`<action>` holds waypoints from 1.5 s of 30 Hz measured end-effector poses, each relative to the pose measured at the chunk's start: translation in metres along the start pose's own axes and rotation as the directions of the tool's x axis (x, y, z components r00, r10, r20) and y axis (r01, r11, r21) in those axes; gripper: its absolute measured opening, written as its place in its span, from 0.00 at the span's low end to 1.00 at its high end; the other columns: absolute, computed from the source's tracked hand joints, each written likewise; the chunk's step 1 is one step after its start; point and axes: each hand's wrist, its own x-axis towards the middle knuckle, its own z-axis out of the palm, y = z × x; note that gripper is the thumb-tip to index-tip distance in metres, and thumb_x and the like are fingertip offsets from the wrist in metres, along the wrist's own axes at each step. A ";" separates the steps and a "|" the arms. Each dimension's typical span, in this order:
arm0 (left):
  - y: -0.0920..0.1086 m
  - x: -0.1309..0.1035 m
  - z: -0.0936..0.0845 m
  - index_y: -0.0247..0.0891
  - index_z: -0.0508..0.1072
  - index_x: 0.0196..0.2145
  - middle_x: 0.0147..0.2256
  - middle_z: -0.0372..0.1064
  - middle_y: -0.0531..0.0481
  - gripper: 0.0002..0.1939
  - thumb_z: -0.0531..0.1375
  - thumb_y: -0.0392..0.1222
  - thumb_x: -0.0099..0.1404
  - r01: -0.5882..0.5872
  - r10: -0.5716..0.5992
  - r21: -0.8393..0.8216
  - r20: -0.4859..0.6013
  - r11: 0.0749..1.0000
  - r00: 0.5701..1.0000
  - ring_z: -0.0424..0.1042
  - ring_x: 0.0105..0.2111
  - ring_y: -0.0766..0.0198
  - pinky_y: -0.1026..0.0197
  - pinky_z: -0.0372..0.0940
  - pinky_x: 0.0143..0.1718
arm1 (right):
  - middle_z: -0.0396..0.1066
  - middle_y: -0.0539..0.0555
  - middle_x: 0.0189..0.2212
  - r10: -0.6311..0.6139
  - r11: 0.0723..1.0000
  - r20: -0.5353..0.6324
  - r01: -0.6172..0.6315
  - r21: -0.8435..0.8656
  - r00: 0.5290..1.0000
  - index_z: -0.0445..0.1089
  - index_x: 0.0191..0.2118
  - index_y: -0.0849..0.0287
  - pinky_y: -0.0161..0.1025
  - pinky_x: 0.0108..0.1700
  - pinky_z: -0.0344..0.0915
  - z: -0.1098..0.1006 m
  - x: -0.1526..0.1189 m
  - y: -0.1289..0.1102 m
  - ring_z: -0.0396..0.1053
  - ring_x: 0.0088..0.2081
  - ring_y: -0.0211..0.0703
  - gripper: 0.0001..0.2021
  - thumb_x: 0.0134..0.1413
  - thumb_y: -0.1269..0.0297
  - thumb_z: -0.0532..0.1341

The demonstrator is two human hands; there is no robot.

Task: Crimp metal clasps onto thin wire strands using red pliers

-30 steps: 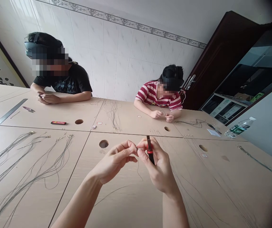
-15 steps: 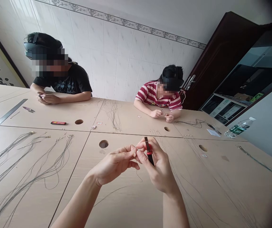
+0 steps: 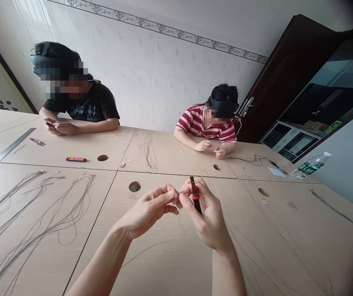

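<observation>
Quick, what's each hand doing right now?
Left hand: pinched shut on a thin cord.
Right hand: closed around a red-and-black tool, fingertips at the cord.

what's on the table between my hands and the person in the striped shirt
In the head view, between the hands and the striped-shirt person lie bare tabletop, a small round hole and tiny scattered metal bits.

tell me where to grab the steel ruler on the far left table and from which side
Take the steel ruler near its close end, pinching across its narrow width from above. It lies flat and slanted on the table, thin and long, so a fingertip grip over the two long edges looks easiest; its far end points toward another person's hands.
</observation>
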 end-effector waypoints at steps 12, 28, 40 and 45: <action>0.002 -0.004 0.006 0.38 0.69 0.34 0.34 0.64 0.50 0.13 0.57 0.50 0.70 -0.163 0.265 0.452 -0.173 0.877 0.949 0.63 0.37 0.64 0.60 0.60 0.41 | 0.64 0.49 0.33 -0.005 0.988 -0.059 -0.004 -0.152 0.998 0.65 0.35 0.54 0.35 0.39 0.63 0.000 -0.001 0.001 0.64 0.35 0.38 0.04 0.63 0.65 0.58; -0.004 -0.005 0.007 0.38 0.68 0.35 0.33 0.64 0.53 0.12 0.55 0.48 0.73 -0.250 0.389 0.551 -0.150 0.796 0.909 0.62 0.34 0.66 0.62 0.58 0.36 | 0.63 0.47 0.33 0.007 0.990 -0.059 -0.015 -0.142 0.998 0.64 0.36 0.55 0.34 0.39 0.60 0.000 0.000 0.000 0.62 0.34 0.36 0.03 0.63 0.66 0.58; -0.002 -0.006 0.010 0.39 0.68 0.35 0.33 0.65 0.53 0.11 0.53 0.45 0.73 -0.262 0.441 0.638 -0.135 0.724 0.887 0.63 0.33 0.67 0.62 0.59 0.37 | 0.61 0.47 0.31 -0.015 0.979 -0.033 0.008 -0.203 0.999 0.62 0.34 0.56 0.34 0.37 0.59 -0.002 -0.002 -0.003 0.60 0.32 0.36 0.06 0.65 0.66 0.56; -0.001 -0.008 0.012 0.39 0.67 0.34 0.32 0.66 0.53 0.11 0.53 0.44 0.73 -0.260 0.471 0.692 -0.130 0.673 0.873 0.63 0.34 0.66 0.63 0.59 0.37 | 0.62 0.48 0.32 -0.006 0.976 -0.029 0.000 -0.218 1.000 0.63 0.34 0.56 0.34 0.38 0.61 -0.001 -0.004 -0.003 0.62 0.33 0.36 0.06 0.65 0.65 0.55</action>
